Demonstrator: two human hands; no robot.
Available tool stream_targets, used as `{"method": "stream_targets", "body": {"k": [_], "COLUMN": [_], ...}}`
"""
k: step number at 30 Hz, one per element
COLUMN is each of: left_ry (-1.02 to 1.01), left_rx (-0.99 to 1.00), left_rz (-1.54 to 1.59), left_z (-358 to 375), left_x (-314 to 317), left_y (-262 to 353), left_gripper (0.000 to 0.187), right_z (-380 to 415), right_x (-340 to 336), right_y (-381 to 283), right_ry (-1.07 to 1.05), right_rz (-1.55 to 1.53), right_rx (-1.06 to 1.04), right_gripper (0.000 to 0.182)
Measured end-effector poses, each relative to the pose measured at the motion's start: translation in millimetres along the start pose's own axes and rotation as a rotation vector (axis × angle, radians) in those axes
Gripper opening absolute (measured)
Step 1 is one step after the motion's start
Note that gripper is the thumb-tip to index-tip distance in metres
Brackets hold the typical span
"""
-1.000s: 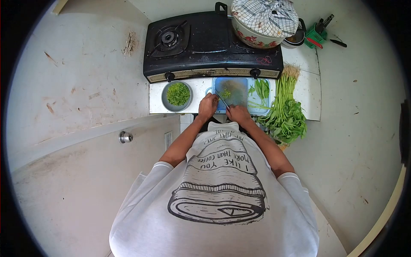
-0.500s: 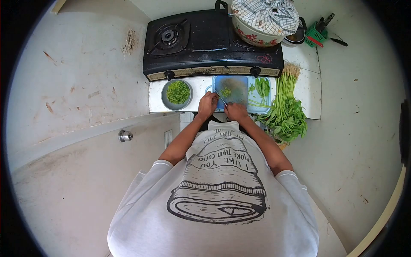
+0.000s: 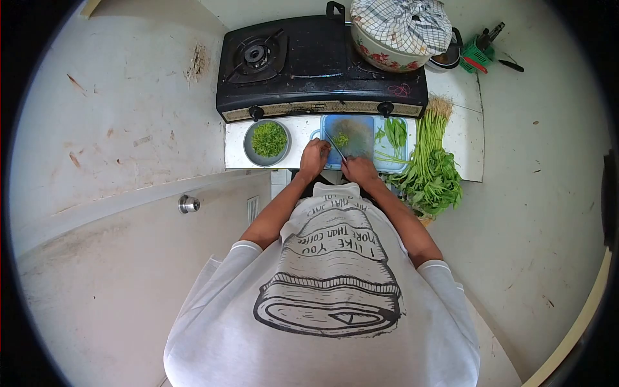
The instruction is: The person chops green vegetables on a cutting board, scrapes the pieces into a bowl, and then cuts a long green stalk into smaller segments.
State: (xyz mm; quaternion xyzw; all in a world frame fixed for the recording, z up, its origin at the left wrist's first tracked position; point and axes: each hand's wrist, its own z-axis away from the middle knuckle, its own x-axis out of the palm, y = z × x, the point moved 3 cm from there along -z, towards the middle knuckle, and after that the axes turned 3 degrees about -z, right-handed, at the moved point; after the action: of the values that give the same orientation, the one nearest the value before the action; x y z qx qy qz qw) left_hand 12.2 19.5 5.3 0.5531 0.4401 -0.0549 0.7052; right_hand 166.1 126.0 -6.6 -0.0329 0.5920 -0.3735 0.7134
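Observation:
My right hand (image 3: 360, 169) is closed round the handle of a knife (image 3: 337, 149). Its blade slants up and left over a worn blue chopping board (image 3: 363, 137). At the board's left edge, close beside the blade, my left hand (image 3: 314, 158) has its fingers curled together; what they pinch is hidden. A small heap of chopped greens (image 3: 342, 138) lies on the board just right of the blade. The board rests in or on a light blue tray (image 3: 411, 143), with loose green leaves (image 3: 395, 131) on its right side.
Left of the board stands a grey bowl (image 3: 247, 152) of finely chopped greens. A large bunch of leafy stems (image 3: 433, 155) hangs over the counter's front edge at right. Behind is a black gas stove (image 3: 316, 61) bearing a cloth-covered pot (image 3: 385, 58). A green basket (image 3: 476, 55) holds utensils.
My right hand and the knife have shifted slightly, with the blade now lying a little left of the heap of greens. My left hand stays at the board's left edge.

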Motion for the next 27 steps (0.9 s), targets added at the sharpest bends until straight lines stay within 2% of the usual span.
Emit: {"method": "stream_targets", "body": {"k": [15, 18, 20, 27], "left_ry": [0.029, 0.044, 0.044, 0.038], "left_rx": [0.051, -0.054, -0.06, -0.01], "left_rz": [-0.015, 0.123, 0.113, 0.017], "left_z": [-2.6, -1.8, -0.8, -3.1], "left_x": [2.0, 2.6, 2.0, 2.3], "left_y": [-1.7, -1.3, 1.0, -0.9], "left_gripper": [0.01, 0.009, 0.009, 0.009], "right_z": [-6.5, -4.5, 4.2, 7.9], "right_x": [-4.4, -1.9, -5.2, -13.3], "right_y": [-15.3, -10.3, -7.2, -9.7], "right_ry": [-0.083, -0.082, -0.08, -0.095], "right_rz": [0.001, 0.01, 0.032, 0.027], "right_rx": [0.066, 0.062, 0.018, 0.073], "right_gripper": [0.043, 0.043, 0.042, 0.042]}}
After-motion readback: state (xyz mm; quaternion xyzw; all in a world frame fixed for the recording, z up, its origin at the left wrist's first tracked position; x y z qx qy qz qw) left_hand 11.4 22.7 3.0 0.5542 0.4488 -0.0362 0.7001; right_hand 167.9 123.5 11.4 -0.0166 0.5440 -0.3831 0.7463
